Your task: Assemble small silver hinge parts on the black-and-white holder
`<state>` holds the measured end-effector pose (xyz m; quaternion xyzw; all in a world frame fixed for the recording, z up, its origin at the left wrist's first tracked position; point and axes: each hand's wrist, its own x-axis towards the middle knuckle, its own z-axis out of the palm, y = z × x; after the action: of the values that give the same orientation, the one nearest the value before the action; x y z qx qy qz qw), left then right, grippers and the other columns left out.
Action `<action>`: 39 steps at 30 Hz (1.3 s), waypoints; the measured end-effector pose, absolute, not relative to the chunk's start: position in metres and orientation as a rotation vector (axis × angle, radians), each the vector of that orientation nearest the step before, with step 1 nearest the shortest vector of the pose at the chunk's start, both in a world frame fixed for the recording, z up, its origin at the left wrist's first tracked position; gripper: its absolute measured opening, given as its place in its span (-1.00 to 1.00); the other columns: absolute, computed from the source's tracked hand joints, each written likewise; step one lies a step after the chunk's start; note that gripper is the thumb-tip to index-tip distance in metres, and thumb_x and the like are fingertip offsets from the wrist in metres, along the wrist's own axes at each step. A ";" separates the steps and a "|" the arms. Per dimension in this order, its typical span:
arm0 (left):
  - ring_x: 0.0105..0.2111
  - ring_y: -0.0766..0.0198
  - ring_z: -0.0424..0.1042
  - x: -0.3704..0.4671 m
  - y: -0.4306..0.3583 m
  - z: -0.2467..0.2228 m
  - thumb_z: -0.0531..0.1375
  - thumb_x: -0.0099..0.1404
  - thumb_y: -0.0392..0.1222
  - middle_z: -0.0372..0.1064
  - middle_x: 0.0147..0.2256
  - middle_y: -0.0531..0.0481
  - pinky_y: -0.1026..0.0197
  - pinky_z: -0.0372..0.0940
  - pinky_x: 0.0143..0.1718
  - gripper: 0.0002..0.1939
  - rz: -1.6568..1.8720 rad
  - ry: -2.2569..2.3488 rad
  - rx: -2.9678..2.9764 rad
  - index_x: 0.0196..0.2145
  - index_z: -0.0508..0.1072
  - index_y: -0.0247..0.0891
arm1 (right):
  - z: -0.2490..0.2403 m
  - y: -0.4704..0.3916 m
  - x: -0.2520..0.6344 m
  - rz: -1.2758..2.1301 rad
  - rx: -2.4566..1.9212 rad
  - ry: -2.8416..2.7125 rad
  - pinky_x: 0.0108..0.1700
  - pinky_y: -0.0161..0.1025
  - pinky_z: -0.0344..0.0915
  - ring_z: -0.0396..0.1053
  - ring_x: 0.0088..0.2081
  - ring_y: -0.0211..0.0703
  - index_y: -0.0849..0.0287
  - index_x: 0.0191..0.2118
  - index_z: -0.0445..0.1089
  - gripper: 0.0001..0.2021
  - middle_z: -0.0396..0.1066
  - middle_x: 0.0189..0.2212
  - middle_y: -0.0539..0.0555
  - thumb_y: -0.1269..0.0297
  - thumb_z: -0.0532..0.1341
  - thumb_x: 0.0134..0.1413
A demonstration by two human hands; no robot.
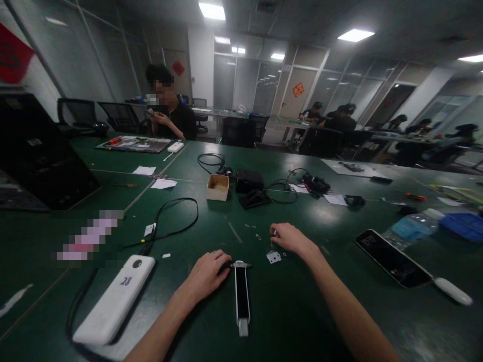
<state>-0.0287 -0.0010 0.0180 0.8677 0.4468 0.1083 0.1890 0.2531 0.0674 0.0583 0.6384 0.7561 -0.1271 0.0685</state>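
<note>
My left hand (209,271) lies on the green table with its fingers curled round one end of a short crossbar. That crossbar tops a long, narrow silver-framed piece with a black middle (242,291) and a pale tab at its near end. To the right, my right hand (290,238) is pinched closed at the tabletop; a tiny shiny bit shows at its fingertips, too small to name. Just below those fingers rests a small metal plate with holes (273,257). Several tiny rings (258,237) are scattered beside it.
A white power bank (116,299) with a black cable lies at left. An open cardboard box (218,188) and a black case (249,180) stand ahead. On the right are a phone (392,257) and a water bottle (411,229). Across the table sits a person (175,118).
</note>
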 end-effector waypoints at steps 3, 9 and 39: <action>-0.16 0.20 0.38 -0.031 0.002 0.016 0.09 0.30 -0.28 0.36 -0.12 -0.04 0.19 0.25 -0.14 -0.77 0.311 1.274 2.426 -0.08 0.37 -0.19 | 0.057 0.074 0.261 -0.329 1.978 2.196 -0.25 -0.25 0.19 0.36 -0.12 0.03 0.20 -0.17 0.38 -0.78 0.40 -0.16 0.24 0.37 0.21 0.00; -0.16 0.19 0.38 -0.034 0.004 0.013 0.09 0.31 -0.28 0.36 -0.12 -0.04 0.19 0.24 -0.14 -0.78 0.327 1.285 2.423 -0.08 0.36 -0.19 | 0.053 0.074 0.277 -0.410 1.956 2.183 -0.39 -0.33 0.13 0.40 -0.29 -0.13 0.16 -0.32 0.40 -0.90 0.44 -0.29 0.13 0.34 0.14 0.09; -0.30 0.21 0.36 -0.030 0.001 0.012 0.03 0.37 -0.22 0.38 -0.28 -0.02 0.20 0.21 -0.25 -0.85 0.271 1.254 2.508 -0.22 0.39 -0.23 | 0.022 -0.020 0.185 -0.745 2.043 2.698 -0.23 -0.26 0.27 0.32 -0.28 -0.17 0.19 -0.41 0.36 -0.89 0.35 -0.35 0.07 0.40 0.12 0.10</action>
<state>-0.0296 0.0007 0.0116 0.8786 0.4392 0.0949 0.1617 0.1846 -0.0200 0.0219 0.5820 0.7684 -0.2121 -0.1609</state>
